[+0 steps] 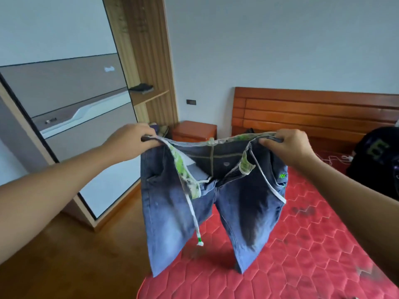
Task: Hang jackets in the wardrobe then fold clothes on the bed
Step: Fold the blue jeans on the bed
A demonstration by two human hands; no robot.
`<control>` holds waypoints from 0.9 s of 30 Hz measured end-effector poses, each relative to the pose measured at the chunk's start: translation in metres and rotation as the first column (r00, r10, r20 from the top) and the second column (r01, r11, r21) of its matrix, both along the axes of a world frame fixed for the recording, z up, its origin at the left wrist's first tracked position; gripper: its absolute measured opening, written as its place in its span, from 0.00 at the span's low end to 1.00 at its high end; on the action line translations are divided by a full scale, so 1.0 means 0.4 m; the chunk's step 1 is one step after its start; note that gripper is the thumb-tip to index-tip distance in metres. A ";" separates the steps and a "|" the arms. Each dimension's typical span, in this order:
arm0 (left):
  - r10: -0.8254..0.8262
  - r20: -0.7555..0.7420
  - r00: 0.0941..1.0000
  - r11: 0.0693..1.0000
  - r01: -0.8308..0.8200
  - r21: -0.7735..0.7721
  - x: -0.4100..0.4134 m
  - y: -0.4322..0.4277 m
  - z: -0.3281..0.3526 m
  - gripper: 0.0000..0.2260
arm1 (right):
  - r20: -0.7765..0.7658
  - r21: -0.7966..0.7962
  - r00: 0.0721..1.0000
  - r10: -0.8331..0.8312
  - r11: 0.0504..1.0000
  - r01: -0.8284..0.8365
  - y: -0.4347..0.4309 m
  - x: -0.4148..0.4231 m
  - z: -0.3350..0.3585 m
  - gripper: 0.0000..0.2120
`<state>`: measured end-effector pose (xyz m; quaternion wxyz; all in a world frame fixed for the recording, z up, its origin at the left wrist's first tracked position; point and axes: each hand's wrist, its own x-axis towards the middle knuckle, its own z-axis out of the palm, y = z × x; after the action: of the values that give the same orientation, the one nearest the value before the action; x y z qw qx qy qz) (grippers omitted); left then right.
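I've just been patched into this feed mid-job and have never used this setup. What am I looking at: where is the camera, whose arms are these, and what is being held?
There is no machine here: a person works with two bare hands. The single picture comes from a camera worn on the head, looking forward and down, so the arms reach in from the lower corners. The left hand and right hand each grip one side of the waistband of a pair of jeans. They hold them up spread open, legs hanging over the bed, which has a red quilted cover. A dark garment lies on the bed at the right. The wardrobe stands at the left, with a nightstand between it and the bed.
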<state>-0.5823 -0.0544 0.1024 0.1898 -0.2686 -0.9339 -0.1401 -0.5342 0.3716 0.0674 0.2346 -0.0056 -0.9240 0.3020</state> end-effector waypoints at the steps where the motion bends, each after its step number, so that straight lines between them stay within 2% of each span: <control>1: 0.044 0.007 0.999 0.990 -0.044 0.137 -0.010 0.002 0.024 0.16 | -0.024 -0.125 1.000 -0.019 0.992 0.016 -0.002 -0.004 0.029 0.23; 3: 0.068 0.141 0.988 0.934 -0.113 0.339 -0.023 0.009 0.058 0.16 | -0.043 -0.235 0.999 -0.029 0.972 0.018 -0.002 -0.018 0.074 0.21; 4: 0.060 0.250 0.966 0.928 -0.146 0.344 -0.029 0.015 0.066 0.15 | -0.036 -0.202 0.999 -0.025 0.979 0.017 -0.001 -0.024 0.090 0.21; 7: 0.139 0.475 0.869 0.972 -0.213 0.104 -0.034 0.028 0.070 0.22 | 0.021 0.064 1.000 -0.003 0.998 0.002 -0.010 -0.036 0.102 0.24; 9: 0.145 0.523 0.840 0.981 -0.192 0.037 -0.031 0.044 0.083 0.26 | 0.016 0.158 1.000 -0.008 0.987 0.006 -0.011 -0.040 0.099 0.23; 12: 0.119 0.494 0.861 0.973 -0.199 0.113 -0.024 0.066 0.130 0.25 | -0.063 0.251 0.998 -0.024 0.967 0.039 0.000 -0.037 0.136 0.23; 14: 0.081 0.461 0.884 0.973 -0.171 0.156 -0.025 0.056 0.162 0.21 | -0.079 0.351 0.994 0.080 0.935 -0.048 0.012 -0.033 0.179 0.22; 15: 0.052 0.421 0.905 0.985 -0.117 0.129 -0.024 0.047 0.179 0.19 | -0.040 0.417 0.987 0.155 0.900 -0.124 0.015 -0.025 0.201 0.20; 17: 0.024 0.365 0.931 1.000 -0.016 -0.025 -0.024 0.031 0.194 0.14 | 0.141 0.518 0.960 0.241 0.809 -0.279 0.018 -0.014 0.233 0.17; 20: 0.028 0.310 0.950 0.977 0.040 -0.210 -0.023 0.029 0.179 0.08 | 0.327 0.665 0.929 0.174 0.656 -0.357 0.016 -0.015 0.255 0.09; 23: 0.066 0.255 0.965 0.973 -0.005 -0.233 -0.031 0.044 0.154 0.08 | 0.341 0.752 0.934 0.105 0.566 -0.338 0.001 -0.019 0.254 0.12; 27: 0.133 0.190 0.973 0.974 -0.094 -0.205 -0.039 0.063 0.119 0.10 | 0.308 0.770 0.944 0.118 0.552 -0.320 -0.024 -0.018 0.234 0.14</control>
<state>-0.5977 -0.0292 0.1499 0.0741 -0.2162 -0.9715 -0.0635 -0.5412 0.3621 0.1609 0.0676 0.1844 -0.9720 -0.1292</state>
